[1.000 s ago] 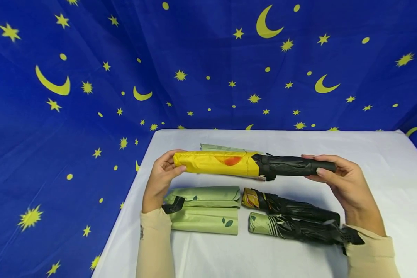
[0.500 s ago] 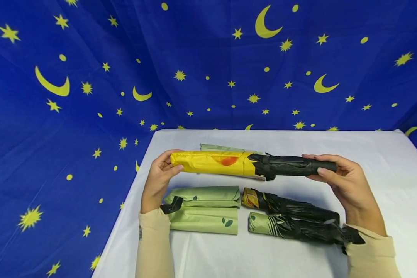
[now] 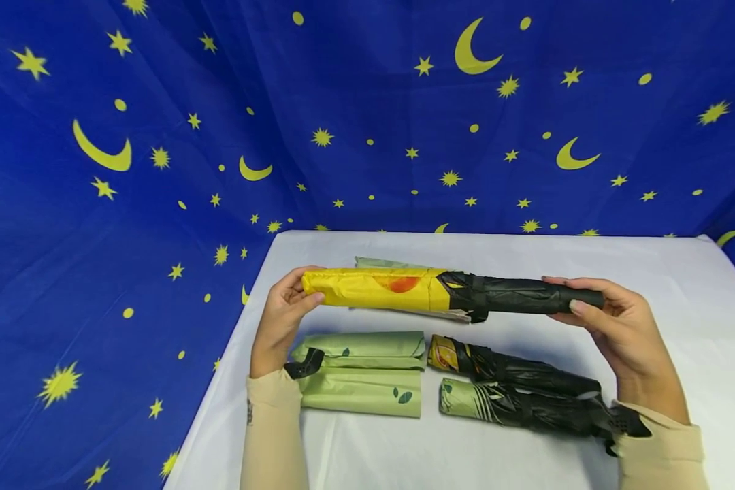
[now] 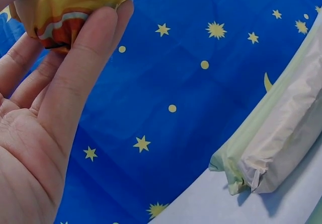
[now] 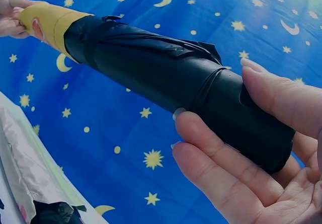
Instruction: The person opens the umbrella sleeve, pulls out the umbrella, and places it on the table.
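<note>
A folded black umbrella (image 3: pixel 520 294) is held level above the white table, its left part inside a yellow sleeve (image 3: pixel 355 289) with an orange-red patch. My left hand (image 3: pixel 282 320) pinches the sleeve's far left end between thumb and fingers; the left wrist view shows the gathered yellow end (image 4: pixel 75 0) between them. Round the plain black handle end, my right hand (image 3: pixel 637 340) curls its thumb and fingers. In the right wrist view, the umbrella's black body (image 5: pixel 151 63) runs out of the sleeve's open mouth (image 5: pixel 63 25). The part within the sleeve is hidden.
Two light-green leaf-print sleeves (image 3: pixel 367 393) lie at front left on the table (image 3: pixel 710 327). Right of them lie two folded umbrellas, one yellow-ended (image 3: pixel 533 371), one green-ended (image 3: pixel 465 398). Behind the held umbrella, pale sleeves (image 4: pixel 292 118) lie partly hidden. A star-print blue cloth (image 3: pixel 367 102) hangs behind.
The sleeve has shifted slightly left over the second, and my right hand with the handle slightly right. More of the black umbrella shows. The view has tilted a little.
</note>
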`<state>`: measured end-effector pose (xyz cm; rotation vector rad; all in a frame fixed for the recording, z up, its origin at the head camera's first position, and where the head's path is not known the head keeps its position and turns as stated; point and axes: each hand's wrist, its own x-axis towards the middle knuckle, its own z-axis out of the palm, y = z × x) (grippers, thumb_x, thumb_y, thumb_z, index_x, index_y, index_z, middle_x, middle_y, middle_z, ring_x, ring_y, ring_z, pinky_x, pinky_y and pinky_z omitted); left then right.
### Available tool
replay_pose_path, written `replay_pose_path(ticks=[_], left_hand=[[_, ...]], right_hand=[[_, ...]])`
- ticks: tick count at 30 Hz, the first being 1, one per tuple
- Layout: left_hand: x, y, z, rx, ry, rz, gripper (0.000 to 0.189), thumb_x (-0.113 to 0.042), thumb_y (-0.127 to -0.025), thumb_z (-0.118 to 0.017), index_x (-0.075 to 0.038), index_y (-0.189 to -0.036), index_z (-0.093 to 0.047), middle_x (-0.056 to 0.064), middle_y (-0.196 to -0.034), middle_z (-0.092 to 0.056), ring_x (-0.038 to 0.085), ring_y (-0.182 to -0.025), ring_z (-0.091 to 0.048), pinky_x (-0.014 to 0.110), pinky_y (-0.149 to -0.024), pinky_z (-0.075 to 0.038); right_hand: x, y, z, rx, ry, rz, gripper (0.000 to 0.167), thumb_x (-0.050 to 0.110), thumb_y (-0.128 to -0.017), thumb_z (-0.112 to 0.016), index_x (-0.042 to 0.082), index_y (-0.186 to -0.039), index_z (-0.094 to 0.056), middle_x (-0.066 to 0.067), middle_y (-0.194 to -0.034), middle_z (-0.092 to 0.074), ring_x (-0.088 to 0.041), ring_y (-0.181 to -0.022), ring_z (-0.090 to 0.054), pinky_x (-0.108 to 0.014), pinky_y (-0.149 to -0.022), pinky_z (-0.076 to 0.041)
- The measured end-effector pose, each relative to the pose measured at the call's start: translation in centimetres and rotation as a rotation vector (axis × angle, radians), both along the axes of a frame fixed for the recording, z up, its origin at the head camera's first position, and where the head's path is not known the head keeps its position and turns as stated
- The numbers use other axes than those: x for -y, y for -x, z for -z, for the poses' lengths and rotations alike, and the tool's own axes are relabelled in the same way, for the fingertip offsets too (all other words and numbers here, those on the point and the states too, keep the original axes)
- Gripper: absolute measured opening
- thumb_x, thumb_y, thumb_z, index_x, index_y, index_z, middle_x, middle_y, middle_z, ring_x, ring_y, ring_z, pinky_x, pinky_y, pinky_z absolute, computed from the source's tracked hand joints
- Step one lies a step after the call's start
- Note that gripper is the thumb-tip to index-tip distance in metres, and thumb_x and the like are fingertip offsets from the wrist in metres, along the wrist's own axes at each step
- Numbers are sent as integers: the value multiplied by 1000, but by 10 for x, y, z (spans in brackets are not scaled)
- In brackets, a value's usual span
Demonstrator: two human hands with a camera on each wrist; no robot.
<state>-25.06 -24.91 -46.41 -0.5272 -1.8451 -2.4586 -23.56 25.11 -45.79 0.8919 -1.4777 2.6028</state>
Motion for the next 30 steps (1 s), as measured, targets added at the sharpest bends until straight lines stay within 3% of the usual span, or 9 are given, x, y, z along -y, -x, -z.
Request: replay_pose_path(ticks=[22,30], left_hand=[[7,-1,2,-13,-10,-48,35,8,-94,-66,-2,-127,-64,10,-112,-68,19,-97,-68,28,-83,-58],[9,0,3,-61,-33,-15,32,11,-95,-62,-2,-125,-65,9,-111,-69,19,-97,-70,28,-83,-58]], right_hand=[[-5,-1,0,9,0,0,38,-32,-93,-37,-26,-129,-50,-37,-131,-58,-44,-126,-59,-48,-87,-58],[-5,-2,-1,18,-9,21,37,-31,-94,-38,-26,-129,-50,-37,-130,-59,-43,-124,-60,-48,-87,-58]])
